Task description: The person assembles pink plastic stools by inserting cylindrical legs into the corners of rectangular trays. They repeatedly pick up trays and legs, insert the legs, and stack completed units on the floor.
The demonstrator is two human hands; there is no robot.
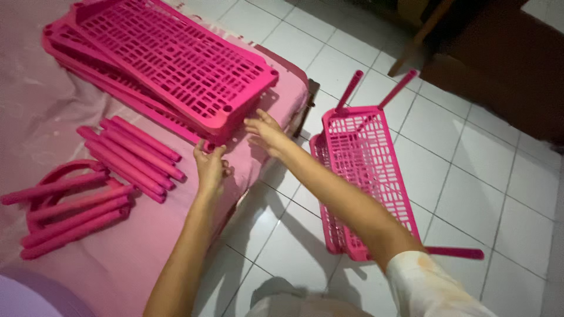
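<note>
A stack of pink slotted plastic shelf panels [170, 58] lies on a pink-covered bed [117, 264]. My left hand [210, 167] grips the near corner of the stack's lower edge. My right hand [267, 130] reaches to the stack's right corner with fingers spread, touching the edge. On the tiled floor to the right stands a partly built pink shelf [364, 170] with pink tube legs sticking out of it.
Several loose pink tubes [138, 154] lie on the bed left of my hands, with more tubes [76, 217] and a pink ring-shaped part [64, 171] nearer the left edge. Dark wooden furniture [499, 53] stands at the top right on the white tile floor [470, 194].
</note>
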